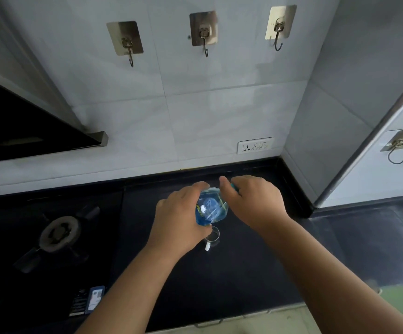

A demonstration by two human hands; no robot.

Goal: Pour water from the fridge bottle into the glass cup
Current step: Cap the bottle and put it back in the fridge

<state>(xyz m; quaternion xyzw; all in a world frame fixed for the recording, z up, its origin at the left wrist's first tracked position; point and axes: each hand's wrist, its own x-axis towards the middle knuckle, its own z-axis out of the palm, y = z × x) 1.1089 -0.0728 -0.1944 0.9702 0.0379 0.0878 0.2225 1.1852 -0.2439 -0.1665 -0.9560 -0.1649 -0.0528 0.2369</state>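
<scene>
Kitchen corner: white tiled wall with three adhesive metal hooks [204, 32] and a white socket plate [255, 145] low on the tiles, black glossy tabletop [255, 273] below. Black gas stove burner [59, 233] sits to the left on the tabletop, dark chimney hood [26, 126] above it at the left edge. Blue translucent plastic water bottle [210, 207] is held tilted over the small clear glass cup [213, 237], lower end pointing down at the cup rim; cup stands on the tabletop just below and right of the left wrist, partly hidden by it. Left hand [178, 222] wraps the bottle from the left, fingers curled round its body. Right hand [251, 201] grips the upper end from the right, fingers curled over it. Water stream not discernible; cup fill level can't be read.
</scene>
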